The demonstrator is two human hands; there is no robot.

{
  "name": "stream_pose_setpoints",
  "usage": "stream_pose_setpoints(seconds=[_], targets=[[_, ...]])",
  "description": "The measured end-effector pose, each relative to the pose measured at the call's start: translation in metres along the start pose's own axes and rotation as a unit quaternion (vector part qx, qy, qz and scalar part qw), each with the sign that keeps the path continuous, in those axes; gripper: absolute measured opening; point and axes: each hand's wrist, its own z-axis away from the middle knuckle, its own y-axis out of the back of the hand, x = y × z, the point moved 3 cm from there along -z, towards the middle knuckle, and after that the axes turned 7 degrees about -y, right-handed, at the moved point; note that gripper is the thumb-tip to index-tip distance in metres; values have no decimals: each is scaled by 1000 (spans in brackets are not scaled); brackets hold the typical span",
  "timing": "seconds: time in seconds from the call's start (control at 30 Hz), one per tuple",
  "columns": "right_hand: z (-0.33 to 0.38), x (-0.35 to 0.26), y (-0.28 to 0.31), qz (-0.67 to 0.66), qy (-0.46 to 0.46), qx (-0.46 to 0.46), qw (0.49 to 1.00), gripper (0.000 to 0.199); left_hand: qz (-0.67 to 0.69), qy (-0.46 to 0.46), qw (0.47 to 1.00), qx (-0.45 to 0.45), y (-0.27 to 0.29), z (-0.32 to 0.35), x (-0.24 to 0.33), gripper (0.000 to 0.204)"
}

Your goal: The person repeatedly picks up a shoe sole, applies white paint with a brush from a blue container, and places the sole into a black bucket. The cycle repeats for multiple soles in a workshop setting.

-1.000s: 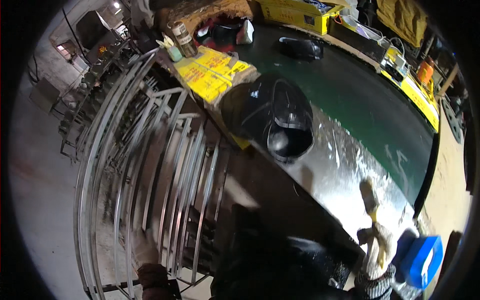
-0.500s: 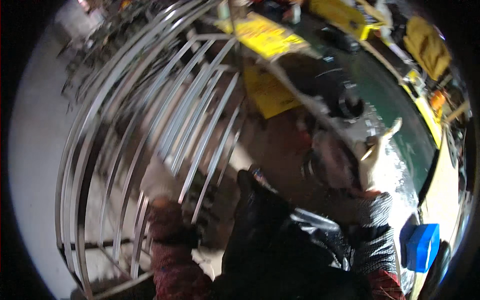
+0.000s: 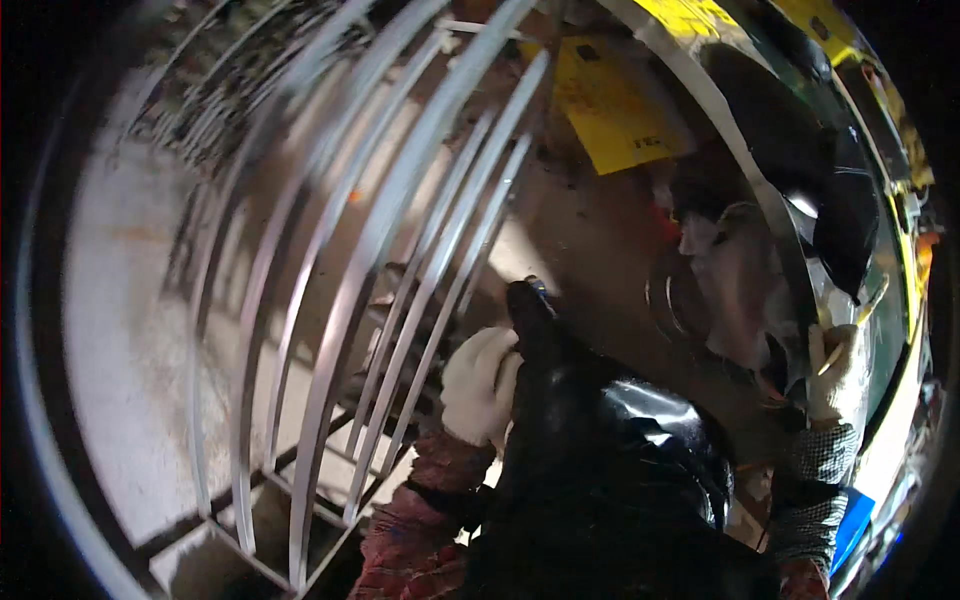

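My left hand (image 3: 480, 385), in a white work glove, is curled closed beside the shiny black apron (image 3: 610, 470). Whatever its fingers might hold is hidden. Just left of it stands a rack of long silver metal bars (image 3: 350, 270), with a gap between hand and bars. My right hand (image 3: 838, 375), also gloved, lies at the table edge over a clear plastic sheet, its fingers apart. A thin pale yellow tip (image 3: 878, 298) sticks out beyond it; I cannot tell whether it is a fingertip or a separate piece.
A yellow sheet (image 3: 612, 105) hangs or lies ahead. Black plastic (image 3: 845, 215) covers part of the dark green table at the right. A blue block (image 3: 853, 528) sits near my right forearm. Beyond the rack are bundled thin rods (image 3: 215, 110) and a pale wall.
My left hand has come away from the metal bars to beside my apron. The view has shifted, so the rack looms larger and the table sits further right. My right hand stays by the table edge.
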Motion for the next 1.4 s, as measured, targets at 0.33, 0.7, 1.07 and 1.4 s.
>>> stream_pose_setpoints(seconds=[0.33,0.7,1.07,1.4], targets=[[18,45,-15,45,42,102,993,19,-164,603,777,-74,-189,148,-391,49],[20,40,-20,-26,25,76,996,17,96,506,857,-29,-196,150,-436,46],[8,-5,-7,-149,15,55,987,23,681,444,582,-40,-108,6,-54,63],[79,56,133,-233,-41,157,959,24,810,181,419,-368,-44,-34,259,103]])
